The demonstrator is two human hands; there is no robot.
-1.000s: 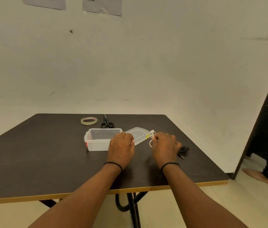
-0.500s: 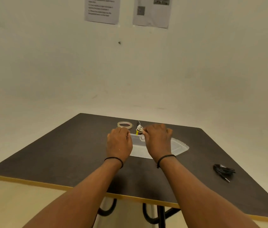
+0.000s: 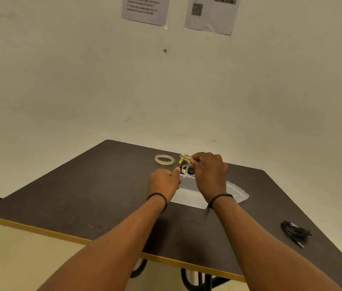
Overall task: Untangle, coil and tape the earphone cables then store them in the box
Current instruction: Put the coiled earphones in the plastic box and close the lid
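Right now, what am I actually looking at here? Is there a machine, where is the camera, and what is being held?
There is no machine: these are a person's two bare arms. The single picture comes from a camera worn on the person's head, looking forward and down at a dark table. The right hand pinches a tangle of white earphone cable with a yellow bit on it, held above a clear plastic box. The left hand is curled beside it; whether it grips a strand is too small to tell. On the table also lie a roll of clear tape beyond the hands, the box's lid next to the box, and a black cable coiled off to the right. Two printed sheets hang on the wall.
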